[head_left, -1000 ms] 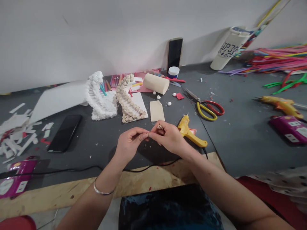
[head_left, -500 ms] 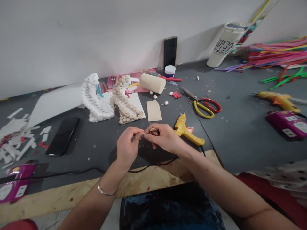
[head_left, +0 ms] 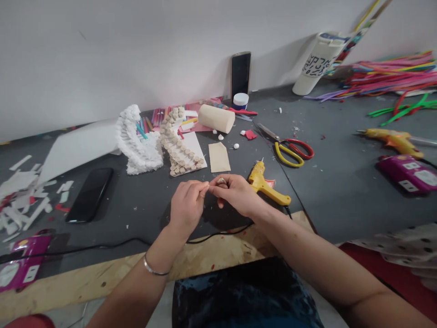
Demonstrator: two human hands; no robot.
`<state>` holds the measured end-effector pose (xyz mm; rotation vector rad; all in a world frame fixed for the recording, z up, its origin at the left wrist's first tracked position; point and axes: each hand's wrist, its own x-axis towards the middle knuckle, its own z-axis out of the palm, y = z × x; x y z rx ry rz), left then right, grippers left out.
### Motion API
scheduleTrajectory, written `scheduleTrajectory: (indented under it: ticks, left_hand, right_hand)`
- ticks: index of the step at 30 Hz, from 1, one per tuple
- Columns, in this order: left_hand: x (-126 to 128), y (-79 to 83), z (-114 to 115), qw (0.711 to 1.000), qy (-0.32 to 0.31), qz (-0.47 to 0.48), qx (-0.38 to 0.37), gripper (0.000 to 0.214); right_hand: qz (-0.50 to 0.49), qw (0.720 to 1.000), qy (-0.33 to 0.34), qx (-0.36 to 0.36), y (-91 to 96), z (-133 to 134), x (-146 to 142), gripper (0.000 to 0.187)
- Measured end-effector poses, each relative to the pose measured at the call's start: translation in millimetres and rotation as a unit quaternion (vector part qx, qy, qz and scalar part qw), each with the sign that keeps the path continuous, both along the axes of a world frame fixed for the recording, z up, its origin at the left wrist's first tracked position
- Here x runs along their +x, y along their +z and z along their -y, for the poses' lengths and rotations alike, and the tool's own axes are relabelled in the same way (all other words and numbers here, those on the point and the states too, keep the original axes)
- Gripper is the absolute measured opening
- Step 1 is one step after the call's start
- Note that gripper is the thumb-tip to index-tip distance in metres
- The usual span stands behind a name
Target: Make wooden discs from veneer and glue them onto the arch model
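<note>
At the centre of the frame the left hand [head_left: 186,205] and right hand [head_left: 237,195] meet tip to tip, each with thumb and finger pinched; any bit between them is too small to make out. A pale thing [head_left: 221,181] shows at the right hand's curled fingers, ring or piece, I cannot tell. Such fine work probably asks for a light grip, steady wrists and care to stay clear of the gun [head_left: 264,186], just right of centre. Above the hands lies a plain card [head_left: 219,157]. At upper middle, the jar [head_left: 241,101] shows no legible label; at upper right, the bottle [head_left: 317,64] bears bold dark characters I cannot read
</note>
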<state>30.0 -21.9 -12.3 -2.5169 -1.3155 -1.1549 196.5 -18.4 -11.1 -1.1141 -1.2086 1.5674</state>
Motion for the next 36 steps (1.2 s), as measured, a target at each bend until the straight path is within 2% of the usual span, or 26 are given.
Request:
scheduleTrajectory:
  ticks: [5, 8, 10, 12, 16, 19, 22, 25, 29, 32, 36]
  left_hand:
    - [1, 3.1, 0, 0.999, -0.022, 0.003, 0.023, 0.013]
    - [0, 5.4, 2, 0.999, -0.043, -0.001, 0.011, 0.015]
    - [-1, 7.4, 3, 0.999, -0.043, 0.011, -0.022, 0.017]
    - [-3, 9.5, 4, 0.994, -0.037, 0.046, -0.089, 0.018]
    - [-7, 12.3, 3, 0.965, -0.047, 0.129, -0.226, 0.018]
    - [-8, 10.6, 1, 0.959, -0.046, 0.136, -0.245, 0.016]
    - [-7, 6.2, 1, 0.969, -0.043, 0.107, -0.221, 0.018]
    - [-6, 1.9, 2, 0.982, -0.034, 0.067, -0.171, 0.021]
    - [-5, -0.6, 3, 0.993, -0.007, 0.042, -0.115, 0.023]
    - [-4, 0.6, 4, 0.993, 0.007, 0.059, -0.107, 0.023]
    - [-4, 5.5, 6, 0.984, 0.02, 0.118, -0.136, 0.02]
  right_hand:
    - [-0.04, 0.999, 0.009, -0.019, -5.1, -1, 0, 0.025]
    - [-0.048, 0.998, 0.01, -0.027, -6.1, -1, 1, 0.026]
    - [-0.037, 0.999, 0.01, -0.022, -4.9, -1, 2, 0.025]
    - [-0.003, 1.0, 0.015, -0.005, -1.8, -1, 3, 0.024]
    - [0.096, 0.994, 0.04, 0.038, 6.8, 1, 7, 0.019]
    - [0.127, 0.989, 0.047, 0.053, 10.0, 2, 8, 0.016]
    - [0.124, 0.99, 0.048, 0.046, 8.3, 1, 8, 0.016]
    - [0.065, 0.997, 0.047, 0.014, 3.9, -1, 7, 0.017]
    - [-0.088, 0.993, 0.049, -0.064, 1.2, -3, 3, 0.024]
    - [-0.18, 0.974, 0.044, -0.129, 3.0, -4, 1, 0.026]
    - [-0.236, 0.953, 0.027, -0.187, 7.4, -6, 2, 0.026]
